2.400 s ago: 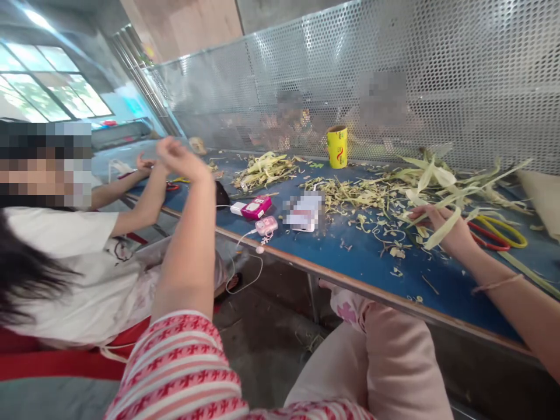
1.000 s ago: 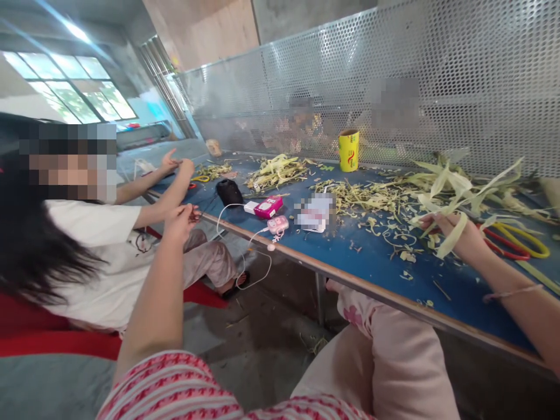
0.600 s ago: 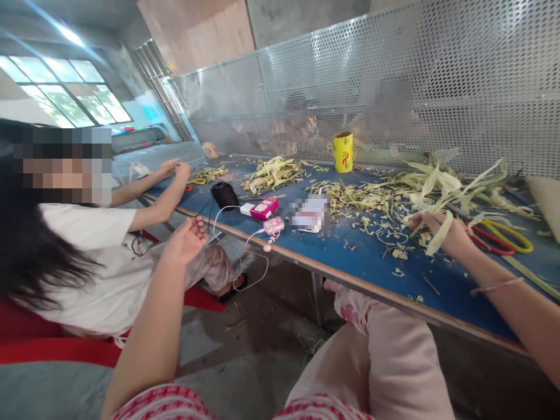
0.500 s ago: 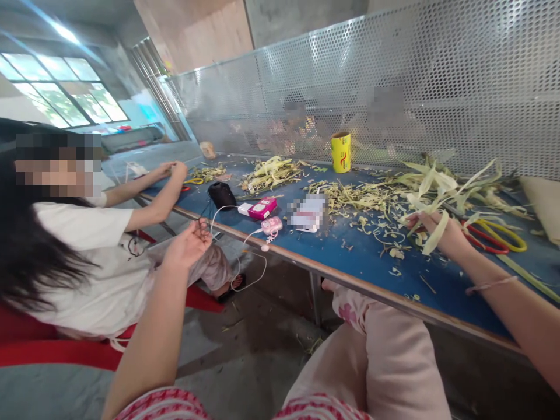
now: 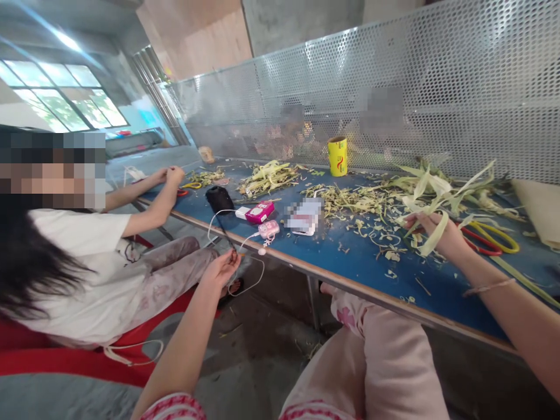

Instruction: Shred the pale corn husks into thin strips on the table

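Note:
My left hand (image 5: 222,268) is off the table's front edge, its fingers closed on a black thread that runs up to a black spool (image 5: 219,199) on the blue table (image 5: 376,274). At the right, my right hand (image 5: 431,230) rests over the table, its fingers closed on pale green husk strips (image 5: 435,234). Beside that hand lie scissors (image 5: 503,238) with red and yellow handles. Husk scraps (image 5: 350,201) are spread left of it. A phone (image 5: 306,216), a magenta box (image 5: 260,212) and a small pink case (image 5: 268,229) lie between my hands.
A yellow roll (image 5: 337,156) stands near the perforated metal screen (image 5: 306,76). At the left, a person in a white shirt (image 5: 83,251) sits on a red chair (image 5: 149,338), hands over the table. A white cable (image 5: 258,280) loops below the table edge.
My left hand has moved right and down, and the black thread now stretches from it to the spool. My right hand has hardly moved. The view has shifted slightly.

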